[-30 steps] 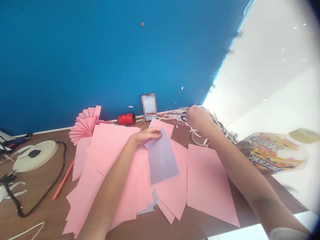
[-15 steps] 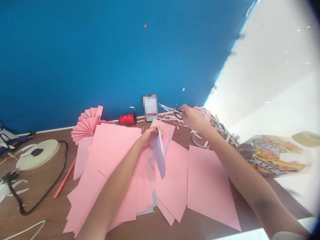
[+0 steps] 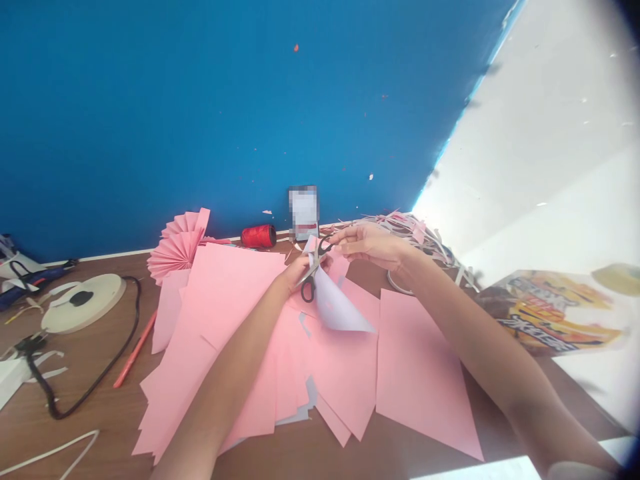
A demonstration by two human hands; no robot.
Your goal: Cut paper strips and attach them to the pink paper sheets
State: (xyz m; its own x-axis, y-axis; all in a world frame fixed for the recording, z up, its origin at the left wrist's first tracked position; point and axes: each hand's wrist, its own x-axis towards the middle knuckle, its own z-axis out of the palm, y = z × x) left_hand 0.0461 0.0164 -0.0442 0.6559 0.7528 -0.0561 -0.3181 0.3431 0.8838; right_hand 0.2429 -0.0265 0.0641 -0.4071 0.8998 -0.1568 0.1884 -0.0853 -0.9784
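Note:
My left hand pinches the upper end of a pale lilac paper sheet, which hangs down with its lower corner pointing right. At its top, my right hand grips one dark handle loop of a pair of scissors. Their handles are spread apart, and the other loop hangs just below my left fingers. The scissors cross in front of the sheet; whether the blades touch it I cannot tell. Underneath both hands, several pink paper sheets overlap on the brown table.
Paper strips heap up against the wall at right. Along the back are a pink folded fan, a red spool and a propped phone. A tape roll, black cable and red pen lie left; a printed package lies right.
My right hand has moved left from the strip heap, bringing the scissors to the lilac sheet. The sheet's lower end has swung right. My left hand keeps its pinch.

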